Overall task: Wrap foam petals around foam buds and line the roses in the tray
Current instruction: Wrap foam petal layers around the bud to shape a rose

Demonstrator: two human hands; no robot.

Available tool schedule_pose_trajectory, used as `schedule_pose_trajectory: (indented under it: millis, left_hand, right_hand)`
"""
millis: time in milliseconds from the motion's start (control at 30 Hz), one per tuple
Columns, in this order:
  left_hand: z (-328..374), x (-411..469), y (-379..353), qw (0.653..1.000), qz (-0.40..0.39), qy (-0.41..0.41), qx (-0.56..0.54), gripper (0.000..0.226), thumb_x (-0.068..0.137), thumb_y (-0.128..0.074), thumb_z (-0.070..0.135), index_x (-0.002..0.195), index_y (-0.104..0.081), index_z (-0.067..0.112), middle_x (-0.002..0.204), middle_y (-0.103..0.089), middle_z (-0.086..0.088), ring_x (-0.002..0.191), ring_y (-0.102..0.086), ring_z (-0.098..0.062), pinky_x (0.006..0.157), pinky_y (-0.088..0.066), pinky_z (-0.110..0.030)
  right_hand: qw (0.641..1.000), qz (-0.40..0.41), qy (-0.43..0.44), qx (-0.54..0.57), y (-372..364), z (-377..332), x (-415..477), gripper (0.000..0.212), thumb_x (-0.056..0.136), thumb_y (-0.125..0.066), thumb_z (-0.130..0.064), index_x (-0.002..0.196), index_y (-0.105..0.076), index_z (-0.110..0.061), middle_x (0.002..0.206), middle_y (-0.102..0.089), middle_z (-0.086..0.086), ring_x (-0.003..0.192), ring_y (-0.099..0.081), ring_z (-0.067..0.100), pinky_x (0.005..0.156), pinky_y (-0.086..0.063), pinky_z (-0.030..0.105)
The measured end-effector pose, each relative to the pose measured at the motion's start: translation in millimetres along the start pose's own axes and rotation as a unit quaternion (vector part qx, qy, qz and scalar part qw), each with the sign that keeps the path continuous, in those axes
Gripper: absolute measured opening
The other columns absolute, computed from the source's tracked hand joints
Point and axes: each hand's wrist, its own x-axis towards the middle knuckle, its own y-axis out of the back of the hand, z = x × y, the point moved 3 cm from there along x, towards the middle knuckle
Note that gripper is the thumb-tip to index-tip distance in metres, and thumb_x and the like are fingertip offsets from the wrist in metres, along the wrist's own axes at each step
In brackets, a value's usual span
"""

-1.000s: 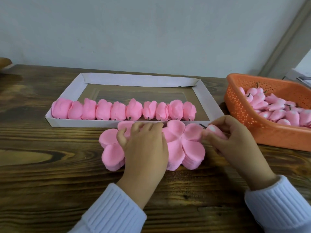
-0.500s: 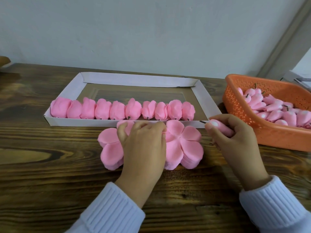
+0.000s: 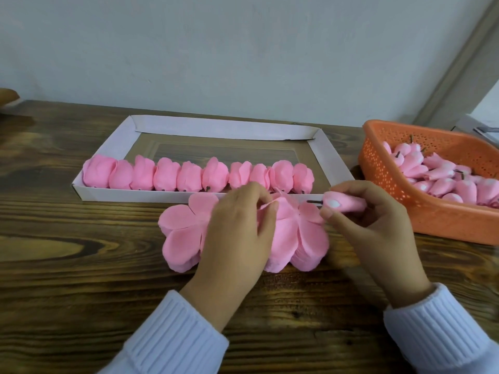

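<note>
The tray (image 3: 221,128) holds one row of roses (image 3: 194,175) along its near wall; many buds (image 3: 437,174) wait in the basket (image 3: 378,168). Left hand (image 3: 237,233) pinches the top sheet (image 3: 270,205) of the petal stack (image 3: 183,238), right hand (image 3: 372,225) grips one unwrapped bud (image 3: 343,202) in curled fingers

A dark wooden table (image 3: 81,265) is backed by a pale grey wall (image 3: 243,49); a brown object (image 3: 6,97) is cut off at the left edge.

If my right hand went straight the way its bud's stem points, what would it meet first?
The bud's stem would probably meet the petal the left hand pinches up; depth is unclear.
</note>
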Motion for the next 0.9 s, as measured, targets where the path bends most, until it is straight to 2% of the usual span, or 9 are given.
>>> schedule_pose_trajectory:
  millis: [100,200,367,400,500,633,733,833,900]
  left_hand:
    - [6.1,-2.3,0.7,0.997,0.02,0.001,-0.076,0.014,0.093,-0.058,0.016,0.086,-0.046,0.018,0.059,-0.045,0.014,0.053,-0.047,-0.001,0.052,-0.036,-0.012]
    - [4.4,-3.0,0.3,0.987,0.055,0.053,-0.144,0.017,0.094,-0.053,0.018,0.083,-0.04,0.021,0.055,-0.039,0.015,0.051,-0.048,0.003,0.049,-0.034,-0.008]
    - [-6.6,-4.3,-6.9,0.941,0.018,0.214,-0.26,0.013,0.091,-0.048,0.035,0.084,-0.048,0.024,0.06,-0.052,0.017,0.057,-0.048,0.004,0.056,-0.038,-0.008]
    - [-9.1,-5.4,-9.6,0.916,0.008,0.256,-0.308,0.014,0.092,-0.05,0.036,0.085,-0.051,0.024,0.065,-0.053,0.017,0.063,-0.05,0.004,0.064,-0.042,-0.01]
    - [-12.0,-9.1,-16.8,0.836,-0.021,0.349,-0.423,0.013,0.095,-0.054,0.033,0.09,-0.059,0.022,0.094,-0.065,-0.002,0.094,-0.062,-0.022,0.087,-0.05,-0.045]
    - [-6.5,-7.7,-17.6,0.79,-0.047,0.343,-0.505,0.02,0.087,-0.066,0.025,0.101,-0.061,0.012,0.094,-0.068,-0.005,0.085,-0.066,-0.017,0.076,-0.051,-0.039]
    - [-3.2,-7.1,-16.6,0.798,-0.07,0.296,-0.52,0.034,0.069,-0.066,0.025,0.102,-0.061,0.017,0.09,-0.069,0.0,0.086,-0.066,-0.014,0.082,-0.052,-0.038]
    - [6.3,-10.8,-12.2,0.871,-0.113,0.175,-0.445,0.04,0.075,-0.065,0.027,0.112,-0.053,0.035,0.096,-0.069,0.011,0.089,-0.064,-0.004,0.08,-0.052,-0.025]
    - [16.1,-17.1,-12.9,0.903,-0.177,0.078,-0.384,0.05,0.084,-0.06,0.037,0.129,-0.039,0.038,0.119,-0.063,0.016,0.11,-0.057,0.002,0.094,-0.045,-0.022]
  right_hand:
    - [0.999,-0.037,0.016,0.032,-5.3,-4.3,-2.0,0.03,0.073,-0.075,-0.013,0.099,-0.067,-0.023,0.103,-0.071,-0.01,0.096,-0.066,0.005,0.081,-0.052,0.017]
    - [0.997,-0.052,0.027,0.047,-7.2,-8.4,-4.7,0.03,0.073,-0.071,-0.023,0.103,-0.068,-0.02,0.106,-0.071,-0.009,0.097,-0.066,0.005,0.079,-0.052,0.016]
    - [0.996,-0.05,0.07,0.017,-8.7,-12.6,-6.8,0.032,0.075,-0.08,-0.027,0.103,-0.065,-0.02,0.106,-0.068,-0.012,0.094,-0.065,0.003,0.078,-0.05,0.014]
    - [0.995,-0.052,0.083,0.008,-9.0,-13.5,-6.9,0.032,0.075,-0.08,-0.026,0.102,-0.064,-0.022,0.104,-0.068,-0.014,0.095,-0.064,0.003,0.079,-0.05,0.014]
    - [0.992,-0.059,0.111,-0.008,-9.5,-13.8,-7.2,0.032,0.073,-0.079,-0.022,0.101,-0.064,-0.028,0.102,-0.069,-0.017,0.096,-0.065,0.003,0.082,-0.049,0.015]
    - [0.989,-0.051,0.12,-0.065,-7.2,-10.9,-7.8,0.03,0.073,-0.078,-0.022,0.102,-0.07,-0.019,0.1,-0.072,-0.006,0.095,-0.067,0.011,0.084,-0.054,0.032]
    - [0.983,-0.042,0.142,-0.11,-8.6,-15.4,-9.0,0.028,0.073,-0.08,-0.018,0.099,-0.071,-0.02,0.097,-0.071,-0.005,0.091,-0.066,0.008,0.082,-0.052,0.026]
    - [0.981,-0.028,0.132,-0.136,-10.8,-18.9,-10.7,0.027,0.074,-0.08,-0.017,0.098,-0.069,-0.022,0.096,-0.07,-0.01,0.088,-0.065,0.005,0.08,-0.051,0.022]
    - [0.99,-0.02,0.084,-0.111,-10.8,-16.0,-11.2,0.027,0.073,-0.081,-0.012,0.098,-0.071,-0.013,0.091,-0.072,-0.007,0.083,-0.066,0.007,0.075,-0.054,0.03]
